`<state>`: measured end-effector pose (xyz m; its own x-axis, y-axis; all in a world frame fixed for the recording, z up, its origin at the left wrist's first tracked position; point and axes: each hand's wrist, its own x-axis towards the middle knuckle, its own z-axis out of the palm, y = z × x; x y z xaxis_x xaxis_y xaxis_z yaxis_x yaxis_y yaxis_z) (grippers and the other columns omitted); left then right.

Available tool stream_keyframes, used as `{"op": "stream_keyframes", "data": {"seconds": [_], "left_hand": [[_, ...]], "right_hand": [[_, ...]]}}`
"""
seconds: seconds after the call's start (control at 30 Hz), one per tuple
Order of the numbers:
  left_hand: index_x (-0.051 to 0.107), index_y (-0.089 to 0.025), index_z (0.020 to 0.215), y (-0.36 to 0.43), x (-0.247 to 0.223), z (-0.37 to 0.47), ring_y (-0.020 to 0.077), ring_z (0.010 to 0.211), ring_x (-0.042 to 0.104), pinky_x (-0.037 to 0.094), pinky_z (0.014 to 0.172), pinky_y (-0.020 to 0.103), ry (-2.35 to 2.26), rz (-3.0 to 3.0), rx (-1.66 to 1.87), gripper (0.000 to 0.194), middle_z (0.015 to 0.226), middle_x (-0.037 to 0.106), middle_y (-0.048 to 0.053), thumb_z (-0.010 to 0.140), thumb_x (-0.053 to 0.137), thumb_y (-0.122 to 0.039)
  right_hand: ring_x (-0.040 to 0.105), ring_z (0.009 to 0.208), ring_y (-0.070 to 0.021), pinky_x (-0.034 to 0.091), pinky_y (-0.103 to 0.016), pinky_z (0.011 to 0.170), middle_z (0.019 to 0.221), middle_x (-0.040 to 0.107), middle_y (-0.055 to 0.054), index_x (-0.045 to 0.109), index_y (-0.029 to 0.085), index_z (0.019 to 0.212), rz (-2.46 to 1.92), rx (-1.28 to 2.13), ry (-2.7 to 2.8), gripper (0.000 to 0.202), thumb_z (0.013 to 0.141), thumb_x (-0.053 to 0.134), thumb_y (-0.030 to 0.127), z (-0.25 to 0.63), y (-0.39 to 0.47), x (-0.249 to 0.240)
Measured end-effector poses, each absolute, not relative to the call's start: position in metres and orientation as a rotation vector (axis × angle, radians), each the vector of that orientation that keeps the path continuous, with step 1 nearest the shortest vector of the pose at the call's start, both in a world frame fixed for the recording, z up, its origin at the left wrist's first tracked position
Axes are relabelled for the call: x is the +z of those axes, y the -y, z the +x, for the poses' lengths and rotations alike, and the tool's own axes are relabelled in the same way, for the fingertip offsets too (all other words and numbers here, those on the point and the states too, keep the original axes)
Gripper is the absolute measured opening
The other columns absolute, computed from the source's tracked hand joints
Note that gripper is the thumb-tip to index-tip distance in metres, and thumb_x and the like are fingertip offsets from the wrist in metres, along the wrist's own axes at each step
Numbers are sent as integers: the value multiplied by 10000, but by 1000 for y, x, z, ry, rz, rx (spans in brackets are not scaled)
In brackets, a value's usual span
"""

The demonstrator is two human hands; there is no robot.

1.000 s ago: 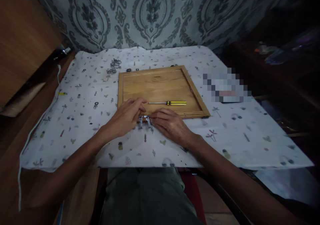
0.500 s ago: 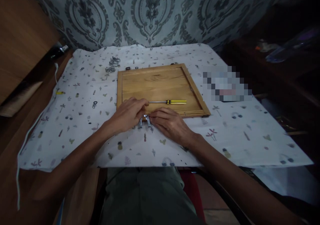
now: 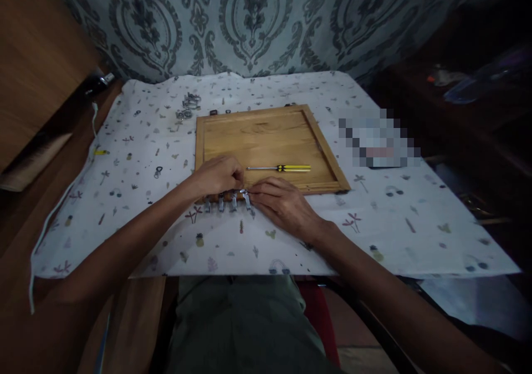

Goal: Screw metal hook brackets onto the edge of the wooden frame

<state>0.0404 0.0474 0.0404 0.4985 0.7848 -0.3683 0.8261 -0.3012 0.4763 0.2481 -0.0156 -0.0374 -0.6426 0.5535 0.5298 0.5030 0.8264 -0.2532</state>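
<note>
Below the white printed tablecloth (image 3: pixel 399 219), your garment (image 3: pixel 241 324) is plain dark green cloth; above, your left hand (image 3: pixel 220 174) and right hand (image 3: pixel 285 202) are bare.

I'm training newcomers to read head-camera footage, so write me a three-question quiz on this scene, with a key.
1. Multiple choice: where does the screwdriver lie?
A) On the cloth, left of the wooden panel
B) On the wooden panel
C) On the cloth, right of the wooden panel
2. True or false: the right hand grips the screwdriver.
3. Fill in: the row of metal fittings sits at the panel's ____ edge (near or far).

Key: 1. B. 2. False; it is at the row's right end. 3. near.
</note>
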Motion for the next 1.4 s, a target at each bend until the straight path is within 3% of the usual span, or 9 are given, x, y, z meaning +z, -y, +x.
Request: {"op": "stream_keyframes", "data": {"seconds": [0.27, 0.57, 1.23, 1.4], "left_hand": [[764, -173, 724, -50, 37, 40, 129, 607, 520, 311, 587, 265, -1302, 2117, -73, 109, 596, 612, -20, 793, 680, -161], [792, -180, 774, -51, 33, 38, 141, 684, 616, 384, 625, 254, -1251, 2098, -43, 95, 724, 724, 2, 779, 696, -176], [773, -189, 745, -43, 42, 41, 139, 659, 611, 383, 636, 271, -1319, 2129, -37, 104, 744, 721, -7, 791, 709, -122], [774, -201, 746, -47, 35, 38, 132, 647, 597, 355, 621, 268, -1273, 2154, -19, 74, 713, 709, -20, 797, 735, -163]], "right_hand": [[691, 1012, -234, 583, -403, 879, 1067, 816, -75, 784, 191, 1022, -771, 96, 2404, 276, 1085, 519, 233, 249, 16, -37], [689, 991, -241, 583, -409, 863, 1064, 814, -99, 786, 169, 1033, -755, 147, 2407, 262, 1074, 532, 216, 249, 16, -35], [765, 985, -227, 642, -441, 871, 1048, 828, -81, 796, 222, 1103, -820, 313, 2181, 213, 1050, 590, 229, 253, 17, -34], [780, 958, -231, 641, -428, 865, 1045, 831, -82, 811, 241, 1023, -969, 361, 2074, 193, 1031, 619, 259, 259, 17, -28]]}}
